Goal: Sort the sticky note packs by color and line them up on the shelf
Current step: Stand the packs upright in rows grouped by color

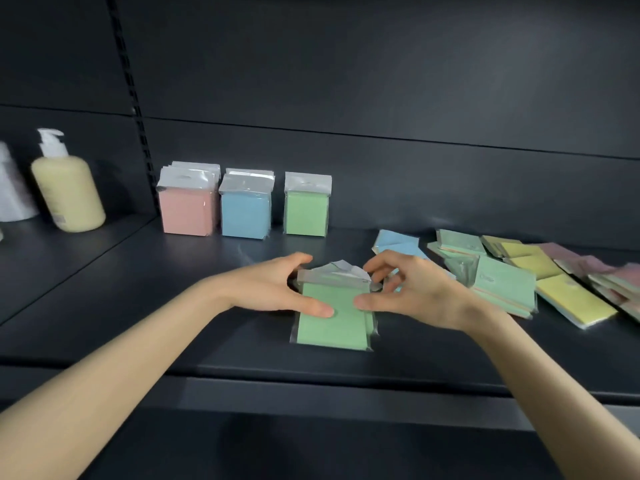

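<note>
Green sticky note pack (334, 323) is sitting between both hands, low over the front part of the shelf (138, 299), clear wrapper flap pointing up and away. A second pack may be sitting behind it, since an extra edge is showing on the right, but I cannot tell. Cannot tell either if its bottom edge is touching the shelf.

Left hand (273, 289) is gripping the pack's upper left: the thumb is pressing on the green face and the fingers are curling round behind the top edge. Right hand (412, 292) is gripping the upper right: the thumb is on the face at the right edge and the fingers are curling in at the wrapper flap.

Further back, three groups are standing upright side by side near the back panel (381, 81): pink row (188, 211), blue row (245, 213), and one green upright pack (306, 213), in that order from the left. Pink and blue are each showing more packs behind the front one.

To the right of the right hand a loose pile is lying flat and overlapping: blue packs (394, 242), green packs (502, 282), yellow packs (571, 301), pink packs (568, 252).

Far left, past the slotted upright, a cream pump bottle (67, 192) is standing beside a white container (12, 192) that is cut off by the frame edge. Shelf and panel are dark grey metal.
</note>
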Action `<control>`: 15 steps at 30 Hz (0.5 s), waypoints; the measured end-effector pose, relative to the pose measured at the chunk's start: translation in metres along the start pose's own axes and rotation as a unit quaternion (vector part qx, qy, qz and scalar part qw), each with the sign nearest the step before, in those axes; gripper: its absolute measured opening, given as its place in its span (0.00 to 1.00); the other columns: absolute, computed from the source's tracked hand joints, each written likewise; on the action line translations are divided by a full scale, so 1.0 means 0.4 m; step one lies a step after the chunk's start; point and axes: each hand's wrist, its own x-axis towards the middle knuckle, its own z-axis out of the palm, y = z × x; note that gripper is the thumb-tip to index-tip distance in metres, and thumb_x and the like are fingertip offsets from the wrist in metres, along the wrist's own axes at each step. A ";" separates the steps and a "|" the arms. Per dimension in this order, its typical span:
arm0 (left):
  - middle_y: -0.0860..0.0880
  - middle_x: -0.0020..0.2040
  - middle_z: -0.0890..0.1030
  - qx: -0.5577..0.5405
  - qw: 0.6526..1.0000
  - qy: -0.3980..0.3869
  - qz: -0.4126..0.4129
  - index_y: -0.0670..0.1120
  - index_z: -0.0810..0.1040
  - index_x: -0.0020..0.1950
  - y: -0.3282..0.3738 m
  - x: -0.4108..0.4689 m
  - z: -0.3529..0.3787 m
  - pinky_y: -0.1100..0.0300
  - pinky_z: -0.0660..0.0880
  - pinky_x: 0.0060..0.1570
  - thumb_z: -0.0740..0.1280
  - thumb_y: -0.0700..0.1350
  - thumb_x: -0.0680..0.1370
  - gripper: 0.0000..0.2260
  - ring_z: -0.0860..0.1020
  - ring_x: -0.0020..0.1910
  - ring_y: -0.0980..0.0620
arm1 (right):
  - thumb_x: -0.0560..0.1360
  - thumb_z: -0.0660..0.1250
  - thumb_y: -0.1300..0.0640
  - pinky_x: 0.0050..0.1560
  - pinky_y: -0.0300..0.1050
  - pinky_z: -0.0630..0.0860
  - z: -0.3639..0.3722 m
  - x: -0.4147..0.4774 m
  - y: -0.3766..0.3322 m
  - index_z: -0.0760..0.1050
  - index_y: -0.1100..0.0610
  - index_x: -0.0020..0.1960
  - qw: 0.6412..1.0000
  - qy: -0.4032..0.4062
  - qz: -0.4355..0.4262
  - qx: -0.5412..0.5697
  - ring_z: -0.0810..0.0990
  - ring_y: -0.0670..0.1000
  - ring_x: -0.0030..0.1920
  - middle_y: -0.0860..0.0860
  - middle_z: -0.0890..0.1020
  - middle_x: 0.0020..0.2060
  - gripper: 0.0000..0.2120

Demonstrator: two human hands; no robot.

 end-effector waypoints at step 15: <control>0.53 0.61 0.75 -0.315 0.945 0.083 -0.017 0.45 0.59 0.75 -0.012 -0.023 0.041 0.61 0.67 0.64 0.79 0.35 0.63 0.46 0.77 0.58 0.54 | 0.67 0.76 0.59 0.43 0.35 0.76 0.087 -0.019 -0.025 0.53 0.52 0.74 0.977 0.010 0.035 0.209 0.79 0.47 0.45 0.46 0.75 0.48 0.44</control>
